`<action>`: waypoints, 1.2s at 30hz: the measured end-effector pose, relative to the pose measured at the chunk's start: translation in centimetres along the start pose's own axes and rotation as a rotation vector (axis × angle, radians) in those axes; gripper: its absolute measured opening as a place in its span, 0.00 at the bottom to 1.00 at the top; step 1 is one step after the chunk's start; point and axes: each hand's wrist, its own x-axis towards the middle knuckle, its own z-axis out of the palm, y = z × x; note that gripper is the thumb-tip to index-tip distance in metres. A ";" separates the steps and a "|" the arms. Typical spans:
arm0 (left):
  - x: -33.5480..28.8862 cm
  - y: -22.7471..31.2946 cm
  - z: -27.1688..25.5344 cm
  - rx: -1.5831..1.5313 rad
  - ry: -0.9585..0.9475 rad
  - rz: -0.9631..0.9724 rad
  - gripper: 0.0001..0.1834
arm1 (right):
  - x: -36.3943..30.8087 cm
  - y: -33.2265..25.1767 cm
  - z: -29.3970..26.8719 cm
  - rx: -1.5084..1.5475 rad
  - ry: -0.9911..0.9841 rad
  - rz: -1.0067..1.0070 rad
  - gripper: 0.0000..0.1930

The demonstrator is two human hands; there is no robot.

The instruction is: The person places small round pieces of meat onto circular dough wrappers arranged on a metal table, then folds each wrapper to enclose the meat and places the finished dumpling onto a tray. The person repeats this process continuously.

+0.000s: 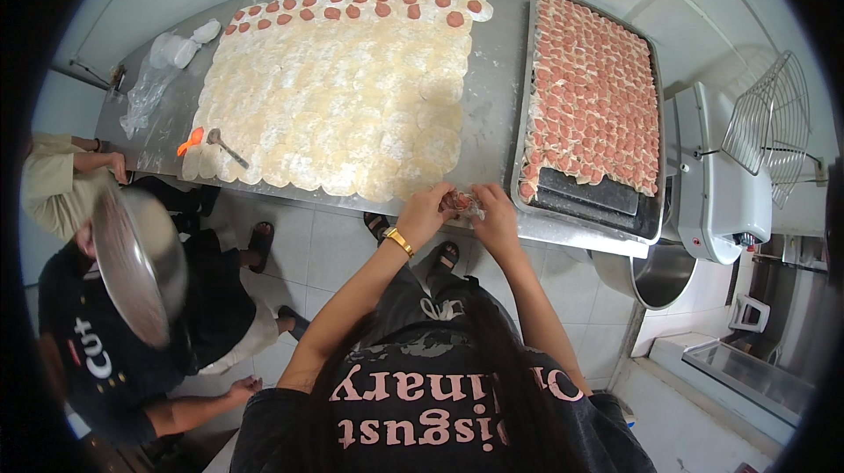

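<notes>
Just off the table's near edge, my left hand [428, 213] and my right hand [495, 220] are closed around a small open-topped dumpling [463, 201]. Reddish filling shows between my fingers, with pale dough around it; the fingertips partly hide it. A gold watch [399, 241] circles my left wrist. Beyond my hands, a broad sheet of overlapping round dough wrappers [330, 108] covers much of the table, dusted with flour. Along its far edge lie several wrappers topped with pink meat filling [383, 9]. On my right, a dark tray [522, 196] holds rows of shaped dumplings [596, 95].
A spoon [228, 148] and an orange object [190, 141] lie on the wrappers' left edge. A clear plastic bag [151, 86] rests on the metal table [498, 69] at far left. Two people are at left, one near a blurred metal bowl [134, 262]. A white mixer [719, 174] stands right.
</notes>
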 end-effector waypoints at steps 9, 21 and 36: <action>0.1 1.2 -0.2 0.056 -0.050 -0.019 0.13 | -0.1 0.2 0.2 -0.031 -0.004 -0.006 0.20; 1.2 0.7 -0.1 0.189 -0.039 0.037 0.13 | 0.3 0.8 0.6 0.092 -0.040 0.048 0.18; 1.7 0.9 -0.9 0.153 0.037 0.216 0.16 | -0.3 1.2 1.0 0.027 0.037 0.042 0.20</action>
